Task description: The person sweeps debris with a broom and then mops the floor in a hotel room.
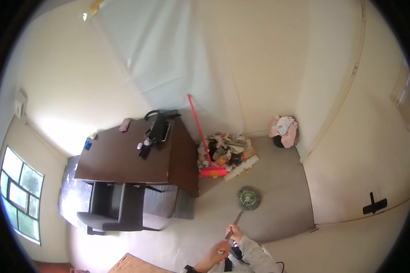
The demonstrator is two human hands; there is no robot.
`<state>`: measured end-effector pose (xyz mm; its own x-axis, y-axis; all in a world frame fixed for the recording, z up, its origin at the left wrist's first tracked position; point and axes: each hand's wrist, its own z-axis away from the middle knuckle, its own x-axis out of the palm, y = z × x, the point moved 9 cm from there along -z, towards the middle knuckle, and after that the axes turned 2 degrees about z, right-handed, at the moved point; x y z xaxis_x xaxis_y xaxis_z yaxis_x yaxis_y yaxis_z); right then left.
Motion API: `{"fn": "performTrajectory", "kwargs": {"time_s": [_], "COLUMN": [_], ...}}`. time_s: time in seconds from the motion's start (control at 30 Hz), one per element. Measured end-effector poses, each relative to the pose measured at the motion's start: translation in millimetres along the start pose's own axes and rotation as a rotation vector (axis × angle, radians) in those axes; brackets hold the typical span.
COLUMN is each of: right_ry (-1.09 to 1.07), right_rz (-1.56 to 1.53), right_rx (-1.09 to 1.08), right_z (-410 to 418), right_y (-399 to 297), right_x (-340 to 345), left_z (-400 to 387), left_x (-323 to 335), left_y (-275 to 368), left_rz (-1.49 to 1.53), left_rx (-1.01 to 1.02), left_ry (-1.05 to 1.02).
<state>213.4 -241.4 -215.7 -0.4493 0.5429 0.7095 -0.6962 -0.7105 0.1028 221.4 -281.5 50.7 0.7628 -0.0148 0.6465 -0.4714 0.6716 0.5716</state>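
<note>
Both my hands grip the pole of a mop at the lower middle of the head view. My left hand [218, 250] is closed near the pole's end, and my right hand [235, 233] is closed farther along it. The round mop head [249, 198], green in the middle with a grey fringe, is on the grey floor ahead of my hands. Beyond it a red broom [200, 131] leans against the wall, its pink and orange head [213, 171] in front of a heap of rubbish [225, 150].
A brown desk [123, 163] stands at the left with a black bag [158, 128] on it; a dark armchair [123, 208] is beside it. A full bin [279, 141] stands in the far corner. A wooden board or tabletop [136, 265] lies at the bottom edge.
</note>
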Motion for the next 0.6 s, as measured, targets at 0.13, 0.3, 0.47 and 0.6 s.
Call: {"fn": "performTrajectory", "kwargs": {"time_s": [0.13, 0.3, 0.47, 0.6], "right_ry": [0.011, -0.154, -0.124, -0.162], "right_rz": [0.057, 0.021, 0.179, 0.044], "right_rx": [0.078, 0.271, 0.233, 0.160], "right_z": [-11.7, -33.1, -49.8, -36.8], "right_y": [24.1, 57.7, 69.0, 54.0], "right_x": [15.7, 57.9, 75.1, 81.3], "left_z": [0.8, -14.7, -3.2, -3.1], "left_x": [-15.6, -42.3, -22.3, -23.2], "left_y": [-24.8, -22.7, 4.5, 9.0], "left_rz": [1.266, 1.316, 1.365, 1.137], "left_rx": [-0.266, -0.092, -0.104, -0.118], "left_ry": [-0.003, -0.005, 0.031, 0.172]}}
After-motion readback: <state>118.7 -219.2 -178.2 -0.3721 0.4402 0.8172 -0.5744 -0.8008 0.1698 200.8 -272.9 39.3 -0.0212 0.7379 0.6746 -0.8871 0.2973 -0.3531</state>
